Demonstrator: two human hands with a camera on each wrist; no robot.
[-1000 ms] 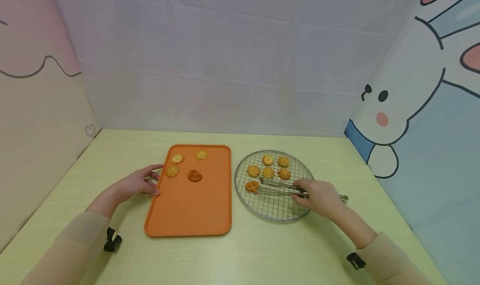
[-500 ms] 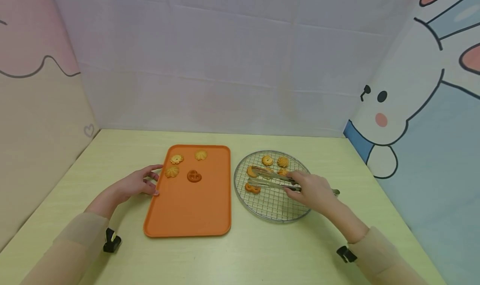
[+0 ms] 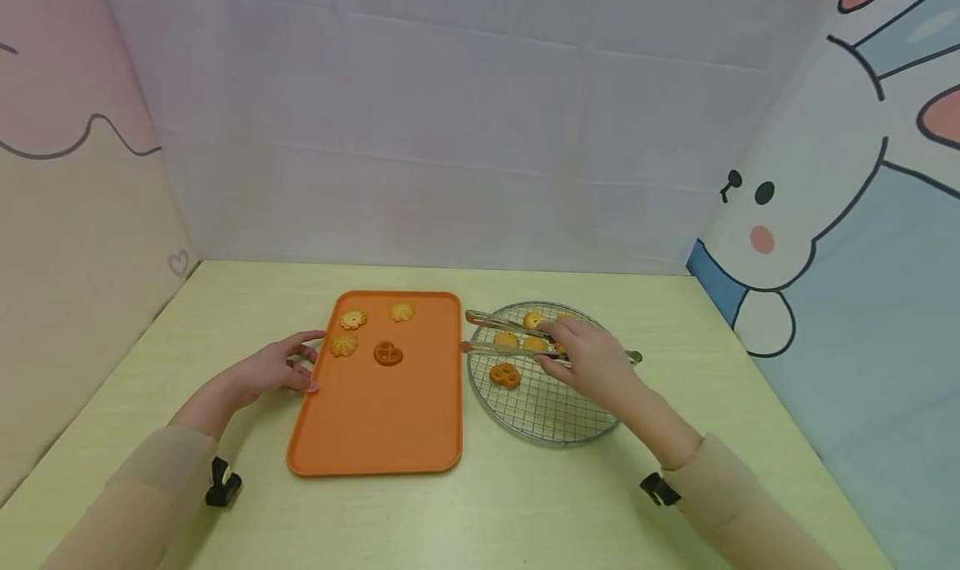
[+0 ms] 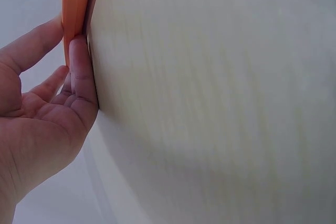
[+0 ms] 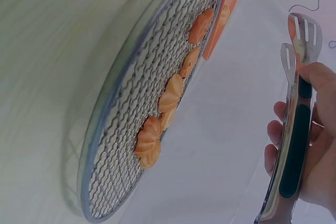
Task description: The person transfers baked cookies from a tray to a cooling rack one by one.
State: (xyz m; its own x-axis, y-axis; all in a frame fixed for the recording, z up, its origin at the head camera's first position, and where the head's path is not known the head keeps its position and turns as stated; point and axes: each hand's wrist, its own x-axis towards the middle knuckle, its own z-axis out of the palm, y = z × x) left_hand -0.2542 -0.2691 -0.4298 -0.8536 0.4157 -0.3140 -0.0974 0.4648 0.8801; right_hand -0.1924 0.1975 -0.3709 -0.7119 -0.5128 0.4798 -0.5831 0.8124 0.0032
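Note:
My left hand (image 3: 279, 365) rests at the left edge of an orange tray (image 3: 375, 420), fingers and thumb touching its rim (image 4: 76, 3). My right hand (image 3: 588, 357) grips metal tongs (image 3: 510, 350) with dark green handle pads (image 5: 296, 150). Their arms are spread, tips near the tray's right rim, and no cookie shows between them. On the tray lie a brown pretzel cookie (image 3: 387, 353) and three pale cookies, one a flower shape (image 3: 353, 319). The round wire rack (image 3: 555, 416) carries a pretzel cookie (image 3: 505, 376) and several others, including swirled cookies (image 5: 148, 136), partly hidden in the head view.
Tray and rack stand side by side on a pale wooden table (image 3: 480, 520), a narrow gap between them. A white cloth wall (image 3: 450, 137) rises behind, and printed panels flank the table, one with a rabbit (image 3: 795, 203).
My right hand has carried the tongs left and farther back, from over the rack to the tray's right edge, and their arms now stand wider. My left hand and the cookies stay put.

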